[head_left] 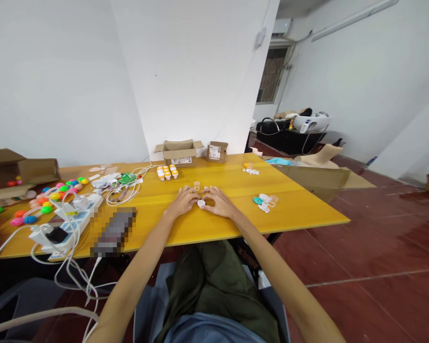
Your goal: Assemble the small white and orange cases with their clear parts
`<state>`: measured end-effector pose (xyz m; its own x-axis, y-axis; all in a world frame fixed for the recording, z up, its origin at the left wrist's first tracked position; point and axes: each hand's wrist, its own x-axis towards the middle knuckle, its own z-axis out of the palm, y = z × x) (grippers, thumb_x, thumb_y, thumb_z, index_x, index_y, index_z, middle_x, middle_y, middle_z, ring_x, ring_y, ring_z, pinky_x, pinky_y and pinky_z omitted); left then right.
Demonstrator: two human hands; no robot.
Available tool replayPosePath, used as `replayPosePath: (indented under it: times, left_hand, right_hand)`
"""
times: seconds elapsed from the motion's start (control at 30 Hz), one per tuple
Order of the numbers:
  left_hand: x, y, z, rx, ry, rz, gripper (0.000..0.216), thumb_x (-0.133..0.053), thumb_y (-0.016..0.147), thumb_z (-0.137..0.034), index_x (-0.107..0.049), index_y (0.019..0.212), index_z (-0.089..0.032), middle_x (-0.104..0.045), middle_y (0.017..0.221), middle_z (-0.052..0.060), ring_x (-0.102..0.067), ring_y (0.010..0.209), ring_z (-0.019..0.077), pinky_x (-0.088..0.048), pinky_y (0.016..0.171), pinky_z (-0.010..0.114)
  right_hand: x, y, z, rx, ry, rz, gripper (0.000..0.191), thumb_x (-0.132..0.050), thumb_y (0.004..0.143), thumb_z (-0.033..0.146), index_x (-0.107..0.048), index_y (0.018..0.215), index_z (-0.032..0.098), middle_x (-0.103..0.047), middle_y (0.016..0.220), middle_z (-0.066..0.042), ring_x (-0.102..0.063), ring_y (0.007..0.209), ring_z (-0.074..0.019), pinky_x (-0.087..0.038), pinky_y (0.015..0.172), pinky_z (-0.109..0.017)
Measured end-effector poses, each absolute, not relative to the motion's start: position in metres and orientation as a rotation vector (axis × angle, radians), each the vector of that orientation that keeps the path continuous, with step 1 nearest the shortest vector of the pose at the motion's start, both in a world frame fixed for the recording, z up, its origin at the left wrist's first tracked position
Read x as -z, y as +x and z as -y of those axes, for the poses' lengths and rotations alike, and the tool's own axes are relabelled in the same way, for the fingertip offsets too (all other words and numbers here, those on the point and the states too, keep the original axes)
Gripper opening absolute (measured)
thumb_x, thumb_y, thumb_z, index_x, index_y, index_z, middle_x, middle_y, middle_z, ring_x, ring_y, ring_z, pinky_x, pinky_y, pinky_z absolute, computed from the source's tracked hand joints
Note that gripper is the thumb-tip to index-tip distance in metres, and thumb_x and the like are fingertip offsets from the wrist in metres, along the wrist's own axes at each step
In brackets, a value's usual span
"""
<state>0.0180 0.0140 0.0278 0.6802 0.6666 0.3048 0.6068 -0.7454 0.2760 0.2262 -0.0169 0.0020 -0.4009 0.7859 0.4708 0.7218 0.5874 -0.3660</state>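
Near the table's front edge, a small white round disc point(200, 203) with a raised pattern lies between my two hands. My left hand point(183, 202) has its fingers bent against the disc's left side. My right hand point(219, 203) curls in from the other side, thumb and fingers closed at the disc's right edge. Just beyond my fingertips stands a small clear plastic cup point(196, 186). A tiny white piece point(205, 188) shows by my right fingers, partly hidden.
Right of my hands lie a teal ring point(258, 201), white parts point(263, 207) and a clear cup point(272, 200). Farther back are orange-and-white capped pieces point(167, 175) and two cardboard boxes point(178, 155). Left are a power strip point(73, 221), cables, a pixelated dark device point(115, 231) and coloured balls point(46, 209).
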Motion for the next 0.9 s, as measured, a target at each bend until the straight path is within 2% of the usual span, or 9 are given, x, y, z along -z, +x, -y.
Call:
replayPosePath:
  times: [0.53,0.9]
  left_hand:
    - [-0.0242,0.0168,-0.0194,-0.613,2.669,-1.036,0.012,-0.055,0.095,-0.019,-0.065,0.089,-0.023,-0.065,0.097,0.004,-0.053,0.103,0.0233,-0.041,0.096,0.041]
    - [-0.0244,0.0144,-0.0187,-0.596,2.736,-0.99,0.017,-0.05,0.099,-0.025,-0.066,0.094,-0.024,-0.066,0.097,0.005,-0.054,0.102,0.0232,-0.041,0.096,0.04]
  right_hand:
    - [0.001,0.226,0.0139,-0.138,-1.167,2.215,0.022,-0.073,0.085,0.045,-0.072,0.1,0.029,-0.066,0.126,-0.008,-0.057,0.129,-0.0282,-0.039,0.114,-0.054]
    - [0.0033,0.2256,0.0121,-0.144,-1.162,2.222,0.019,-0.072,0.085,0.042,-0.073,0.1,0.03,-0.066,0.125,-0.006,-0.058,0.126,-0.0271,-0.039,0.114,-0.054]
